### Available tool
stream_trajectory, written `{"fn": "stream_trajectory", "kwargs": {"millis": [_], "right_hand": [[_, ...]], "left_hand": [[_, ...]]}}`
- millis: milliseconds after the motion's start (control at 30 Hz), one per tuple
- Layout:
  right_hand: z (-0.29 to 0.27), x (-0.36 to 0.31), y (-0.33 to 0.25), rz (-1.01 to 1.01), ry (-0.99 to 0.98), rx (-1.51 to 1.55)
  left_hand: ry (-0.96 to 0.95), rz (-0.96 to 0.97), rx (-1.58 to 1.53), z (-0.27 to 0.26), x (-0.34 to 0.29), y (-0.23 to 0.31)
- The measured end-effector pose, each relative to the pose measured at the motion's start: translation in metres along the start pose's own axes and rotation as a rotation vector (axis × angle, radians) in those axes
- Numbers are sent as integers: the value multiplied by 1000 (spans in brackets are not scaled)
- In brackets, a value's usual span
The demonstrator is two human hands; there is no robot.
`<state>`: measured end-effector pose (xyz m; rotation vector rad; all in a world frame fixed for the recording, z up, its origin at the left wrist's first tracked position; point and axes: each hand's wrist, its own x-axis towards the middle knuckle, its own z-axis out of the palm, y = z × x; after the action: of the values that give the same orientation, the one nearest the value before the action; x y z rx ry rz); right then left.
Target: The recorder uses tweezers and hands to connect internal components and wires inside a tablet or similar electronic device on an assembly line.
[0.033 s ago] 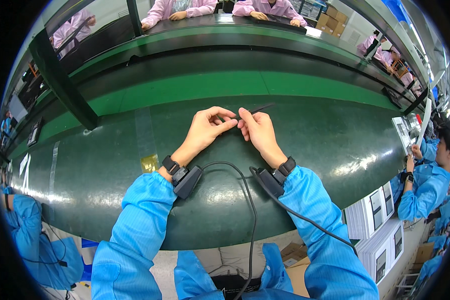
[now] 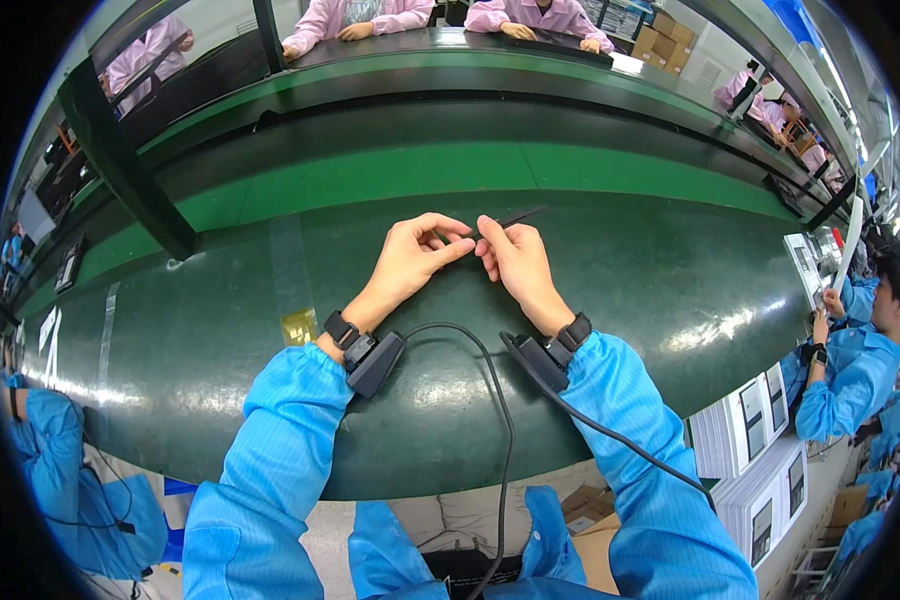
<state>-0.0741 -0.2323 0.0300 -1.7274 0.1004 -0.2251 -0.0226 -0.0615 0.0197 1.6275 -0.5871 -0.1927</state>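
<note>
Both hands are raised over the dark green tabletop (image 2: 630, 270), fingertips almost meeting. My right hand (image 2: 515, 262) is closed in a pinch. A thin dark strip with a narrow tip (image 2: 524, 215) sticks out past its thumb and points to the far right; its exact kind is too small to make out. My left hand (image 2: 415, 255) is also closed, thumb against the fingertips, right beside my right fingers. Whatever lies between the left fingertips is hidden. Black devices (image 2: 375, 365) are strapped to both wrists, with cables running down.
Clear tape with a yellow patch (image 2: 299, 327) is stuck left of my left wrist. A dark post (image 2: 125, 165) rises at the far left. White stacked panels (image 2: 735, 425) stand at the right edge. A co-worker in blue (image 2: 850, 375) works at right; others in pink sit across.
</note>
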Motion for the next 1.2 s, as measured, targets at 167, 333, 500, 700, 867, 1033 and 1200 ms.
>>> {"fn": "stream_trajectory", "kwargs": {"millis": [167, 333, 500, 700, 867, 1033, 1200], "right_hand": [[1, 2, 2, -9, -1, 0], [-1, 5, 6, 13, 57, 122], [3, 2, 2, -5, -23, 7], [1, 2, 5, -14, 11, 39], [1, 3, 3, 12, 7, 48], [2, 2, 3, -26, -37, -4], [1, 2, 2, -21, 0, -11]], "left_hand": [[3, 7, 21, -1, 0, 2], [5, -9, 26, 2, -1, 4], [6, 14, 5, -1, 1, -4], [14, 28, 2, 1, 2, -5], [18, 28, -11, 0, 2, -5], [19, 49, 72, -2, 1, -5], [19, 44, 58, -1, 1, -4]]}}
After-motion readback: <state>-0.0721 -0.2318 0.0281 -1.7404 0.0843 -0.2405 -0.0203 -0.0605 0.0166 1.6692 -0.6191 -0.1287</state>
